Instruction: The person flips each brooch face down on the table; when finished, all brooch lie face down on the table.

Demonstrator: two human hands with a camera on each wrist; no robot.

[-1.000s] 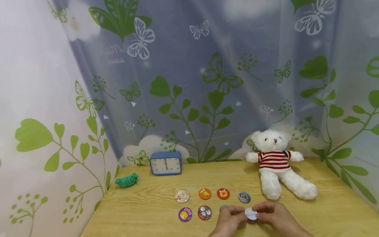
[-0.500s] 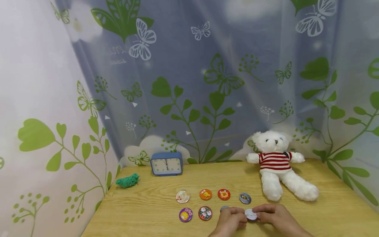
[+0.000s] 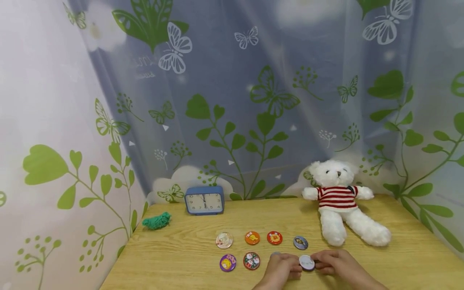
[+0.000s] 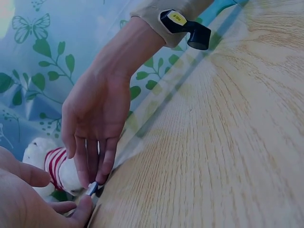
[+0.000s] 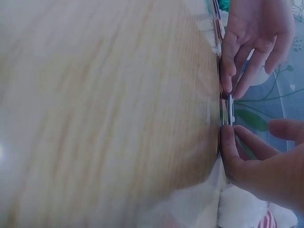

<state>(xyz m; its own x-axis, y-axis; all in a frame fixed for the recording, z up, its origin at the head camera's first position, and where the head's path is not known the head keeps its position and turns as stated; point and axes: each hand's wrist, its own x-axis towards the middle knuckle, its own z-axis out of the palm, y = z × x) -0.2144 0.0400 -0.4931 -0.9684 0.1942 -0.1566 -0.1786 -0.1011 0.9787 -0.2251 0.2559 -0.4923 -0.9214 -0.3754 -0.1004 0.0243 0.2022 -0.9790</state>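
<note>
A round pin badge [image 3: 307, 262] lies near the table's front, white back facing up, between the two hands. My left hand [image 3: 279, 270] touches its left edge with the fingertips, and my right hand [image 3: 342, 266] meets the opposite edge. In the right wrist view the badge [image 5: 231, 110] shows edge-on, fingers of both hands at its rim and the right thumb held away from it. The left wrist view has the badge [image 4: 92, 188] low at the left, under fairly straight right fingers. A bluish badge [image 3: 275, 254] is partly hidden behind my left hand.
Several badges lie in two rows, including an orange one [image 3: 252, 237], a red one [image 3: 274, 237], a blue one [image 3: 300, 242] and a purple one [image 3: 227, 262]. Behind stand a blue clock [image 3: 204, 200] and a white teddy bear [image 3: 337, 201]; a green bundle [image 3: 157, 221] lies left.
The right thumb and fingers, which pinched the badge's edge earlier, have loosened and moved slightly right. The badge now lies flatter on the table, and the left hand has hardly moved.
</note>
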